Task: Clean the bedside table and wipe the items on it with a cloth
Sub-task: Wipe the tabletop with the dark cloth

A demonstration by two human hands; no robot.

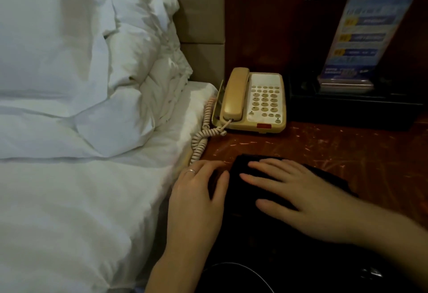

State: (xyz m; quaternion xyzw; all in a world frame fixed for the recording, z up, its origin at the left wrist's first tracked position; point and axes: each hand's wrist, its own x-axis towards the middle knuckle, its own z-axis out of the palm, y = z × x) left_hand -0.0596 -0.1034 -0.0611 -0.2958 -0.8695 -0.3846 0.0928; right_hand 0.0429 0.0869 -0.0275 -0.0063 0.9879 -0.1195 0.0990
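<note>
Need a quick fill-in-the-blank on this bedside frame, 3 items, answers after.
1. The right hand lies flat on a dark ____ on the bedside table.
2. The telephone handset rests on the ____ side of its keypad.
3. The ring is worn on the ____ hand.

Missing words: cloth; left; left

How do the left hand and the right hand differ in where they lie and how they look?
The right hand lies flat on top of the dark cloth; the left hand rests at the cloth's left edge, nearer the bed. The left hand wears a ring; the right hand shows none. Both have straight fingers and are on the table.
</note>
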